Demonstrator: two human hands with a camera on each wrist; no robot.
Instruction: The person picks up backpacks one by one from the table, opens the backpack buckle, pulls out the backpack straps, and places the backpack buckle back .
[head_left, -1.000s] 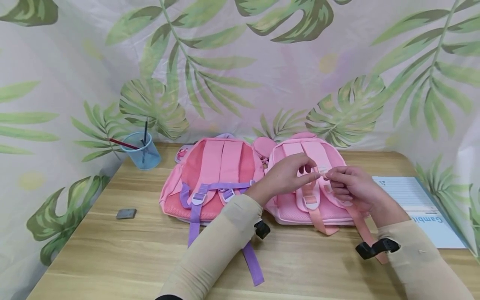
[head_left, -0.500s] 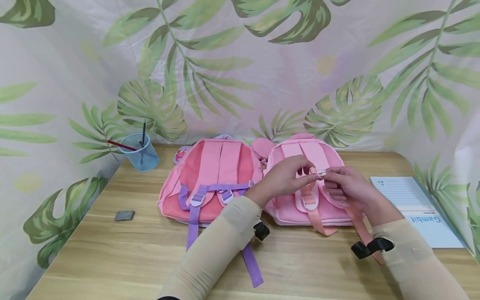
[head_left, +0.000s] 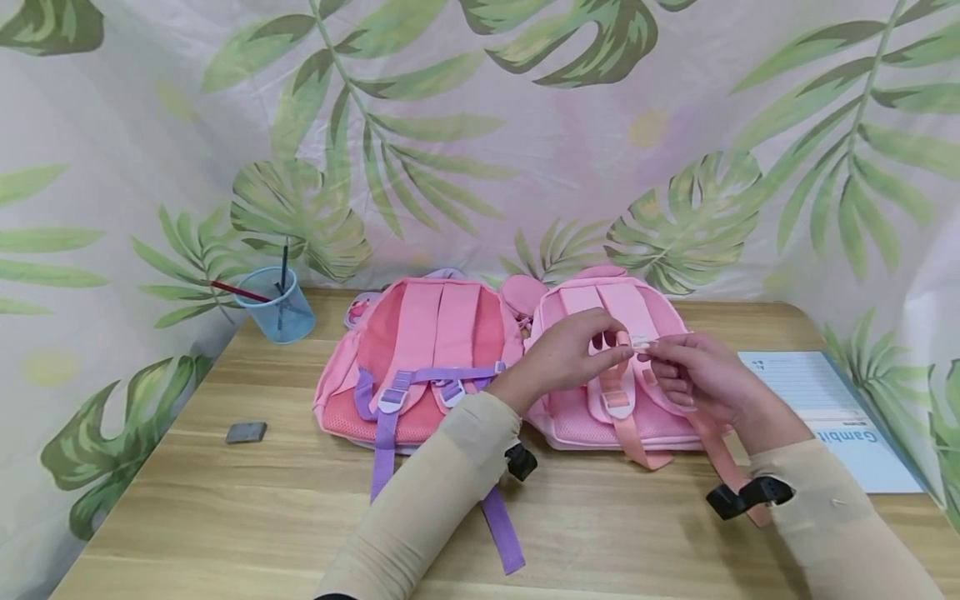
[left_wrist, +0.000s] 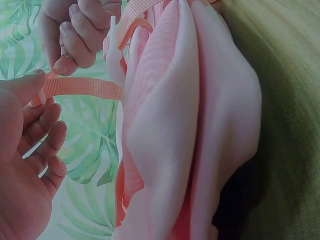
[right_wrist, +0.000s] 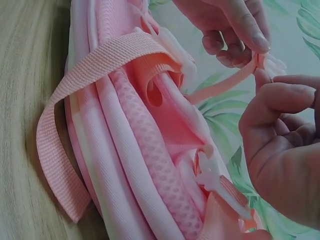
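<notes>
A pink backpack (head_left: 570, 421) lies on the table with its shoulder straps up, at the right in the head view. My left hand (head_left: 581, 350) pinches its narrow orange chest strap (left_wrist: 82, 87) above the bag. Facing it, my right hand (head_left: 701, 371) pinches a small white buckle (head_left: 640, 341) between thumb and forefinger, its other fingers curled. The fingertips of both hands almost meet at the buckle. They hide much of it, so I cannot tell whether its halves are joined. Orange webbing tails (right_wrist: 65, 150) hang from the bag's lower adjusters.
Left of it lies a second pink backpack (head_left: 408, 317) with purple straps. A blue mesh pen cup (head_left: 279, 308) with pencils stands at the back left, a grey eraser (head_left: 246, 432) in front of it. An open notebook (head_left: 828, 417) lies at the right; a leaf-print cloth (head_left: 420, 125) hangs behind.
Both hands stay in nearly the same place above the bag. The white buckle between the fingertips showed more clearly half a second ago; the right fingers now cover more of it.
</notes>
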